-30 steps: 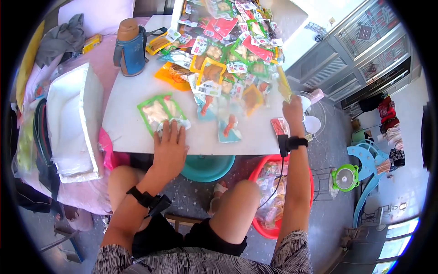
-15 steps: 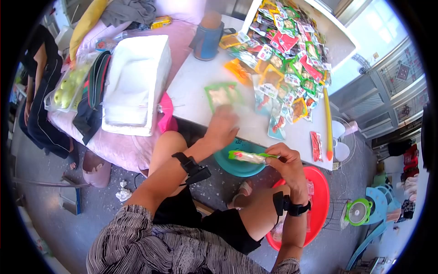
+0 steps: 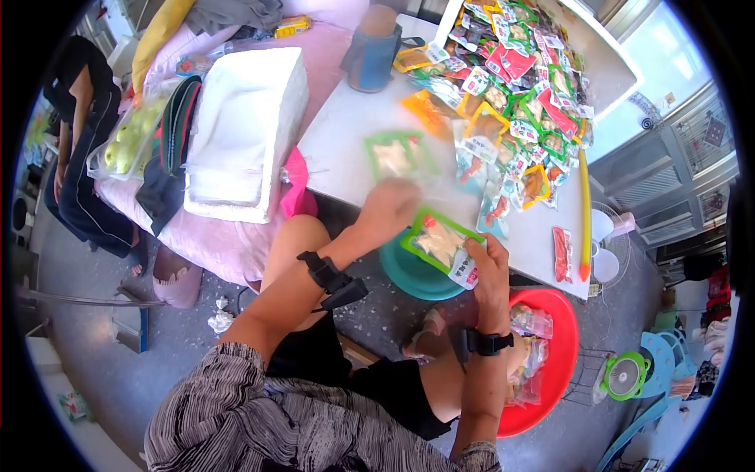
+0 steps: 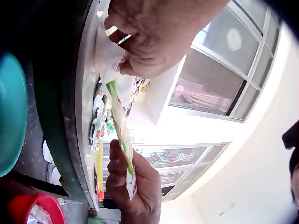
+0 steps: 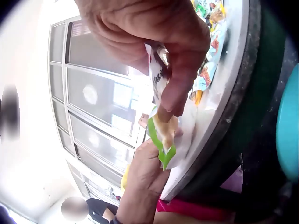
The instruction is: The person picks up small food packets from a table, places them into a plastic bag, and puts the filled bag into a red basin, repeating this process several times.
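My right hand (image 3: 489,263) pinches a green-edged food pouch (image 3: 437,240) by its white labelled end, above the teal basin (image 3: 425,277). Pale pieces show through its clear front. My left hand (image 3: 391,211), blurred, is at the table's near edge beside the pouch. In the left wrist view its curled fingers grip translucent plastic (image 4: 109,56), which looks like a clear bag. Another green-edged pouch (image 3: 393,156) lies on the white table (image 3: 340,141) just beyond that hand. A large heap of coloured pouches (image 3: 511,102) covers the table's far side.
A red tub (image 3: 562,385) with clear packets stands by my right knee. A white foam box (image 3: 244,134) and a thermos (image 3: 371,59) are to the left. A yellow stick (image 3: 584,212) and a red packet (image 3: 561,253) lie at the table's right. Another person (image 3: 79,149) is far left.
My right hand came back from the table's right side with the green-edged pouch, then turned its clear front upward. The yellow stick it held earlier lies on the table. The view swung left.
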A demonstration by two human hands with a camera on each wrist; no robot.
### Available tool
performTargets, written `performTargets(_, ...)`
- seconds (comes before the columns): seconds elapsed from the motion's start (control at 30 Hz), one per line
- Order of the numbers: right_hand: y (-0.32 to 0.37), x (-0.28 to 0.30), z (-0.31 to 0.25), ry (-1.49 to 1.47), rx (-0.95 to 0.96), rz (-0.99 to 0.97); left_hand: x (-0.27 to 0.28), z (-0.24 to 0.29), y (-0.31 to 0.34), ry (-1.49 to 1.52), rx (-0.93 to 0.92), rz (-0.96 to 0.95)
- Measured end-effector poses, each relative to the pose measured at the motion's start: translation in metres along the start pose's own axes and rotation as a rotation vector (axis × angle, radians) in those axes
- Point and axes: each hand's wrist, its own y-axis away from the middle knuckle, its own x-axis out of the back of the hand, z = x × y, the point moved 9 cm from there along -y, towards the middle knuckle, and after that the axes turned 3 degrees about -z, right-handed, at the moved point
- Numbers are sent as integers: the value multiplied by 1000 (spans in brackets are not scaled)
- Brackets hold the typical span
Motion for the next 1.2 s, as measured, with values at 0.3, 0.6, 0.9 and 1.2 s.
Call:
performTargets(0.3, -25, -5, 10, -119, 153, 126, 2, 56, 0, -374, -225, 17)
performTargets(0.6, -39, -71, 9, -409, 81, -157, 0, 48, -2, -285, -176, 27)
performTargets(0.9, -31, -34, 28, 44, -49, 135, -3, 49, 1, -272, -183, 19)
performTargets(1.2, -49, -71, 32, -493, 166, 11, -3, 49, 0, -259, -188, 9)
